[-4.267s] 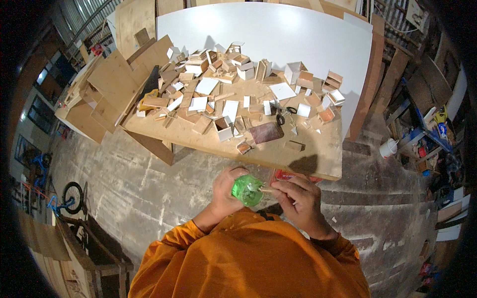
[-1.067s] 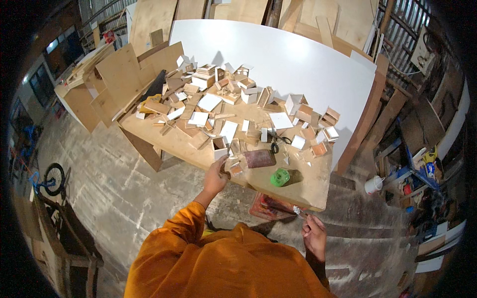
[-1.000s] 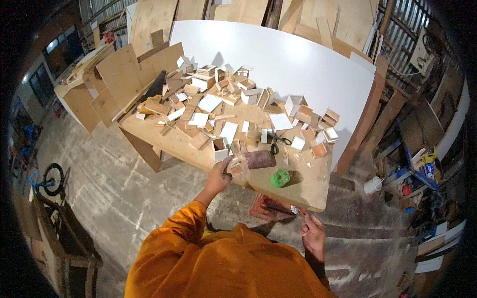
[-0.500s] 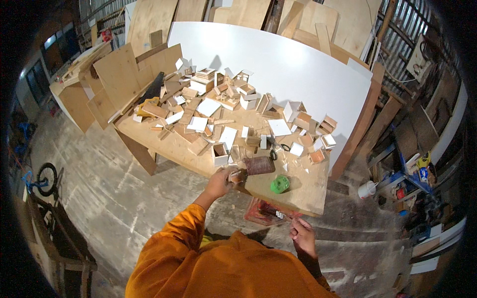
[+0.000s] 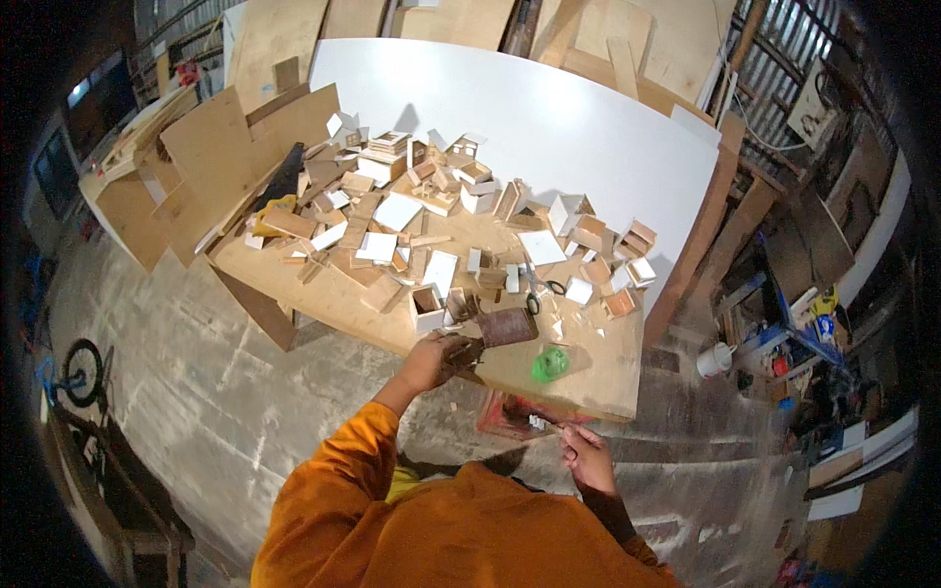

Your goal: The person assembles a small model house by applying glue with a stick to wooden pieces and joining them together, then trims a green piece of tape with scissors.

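Note:
My left hand (image 5: 425, 363) is closed on a small wooden piece (image 5: 461, 353), shadowed, at the table's front edge, just below a dark purplish rectangular piece (image 5: 505, 327). My right hand (image 5: 586, 457) pinches a thin stick (image 5: 557, 427) with a white blob on its end, held below the table edge over a red object (image 5: 495, 416); whether they touch I cannot tell. A green translucent container (image 5: 550, 365) stands on the table between my hands. Black-handled scissors (image 5: 532, 299) lie behind it, among many small wooden and white blocks, boxes and offcuts (image 5: 397, 211).
The wooden table (image 5: 603, 382) has a tall white board (image 5: 510, 118) behind it and leaning plywood sheets (image 5: 211, 167) at left. A bicycle (image 5: 80, 377) stands at lower left. A white bucket (image 5: 714, 361) and a cluttered blue rack (image 5: 784, 314) are at right.
The green container went from my left hand onto the table. My left hand took hold of a small wooden piece. My right hand, holding the stick, has lately moved slightly left.

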Action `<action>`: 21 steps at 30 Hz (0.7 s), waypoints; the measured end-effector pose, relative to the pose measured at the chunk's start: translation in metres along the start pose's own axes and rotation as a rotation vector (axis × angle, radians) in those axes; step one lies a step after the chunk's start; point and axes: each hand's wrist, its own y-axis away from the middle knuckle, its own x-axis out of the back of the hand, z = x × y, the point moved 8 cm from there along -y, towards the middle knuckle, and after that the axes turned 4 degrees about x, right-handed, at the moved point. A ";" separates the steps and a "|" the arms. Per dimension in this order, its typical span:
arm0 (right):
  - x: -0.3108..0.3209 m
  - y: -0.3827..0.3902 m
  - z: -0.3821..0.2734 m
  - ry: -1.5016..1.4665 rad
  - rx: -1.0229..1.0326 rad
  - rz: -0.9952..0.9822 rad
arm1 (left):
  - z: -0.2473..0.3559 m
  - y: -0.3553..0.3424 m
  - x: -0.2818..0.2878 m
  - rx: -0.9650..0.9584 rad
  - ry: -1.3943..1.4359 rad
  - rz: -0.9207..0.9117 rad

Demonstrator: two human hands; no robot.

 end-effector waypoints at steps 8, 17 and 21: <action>-0.024 -0.004 -0.012 0.084 0.007 0.023 | -0.001 0.005 0.010 0.064 0.064 0.048; -0.065 -0.010 -0.044 0.192 0.133 -0.046 | 0.038 0.043 -0.009 0.339 0.934 0.006; -0.079 -0.007 -0.051 0.248 0.201 -0.136 | 0.056 0.055 -0.016 0.346 1.165 -0.043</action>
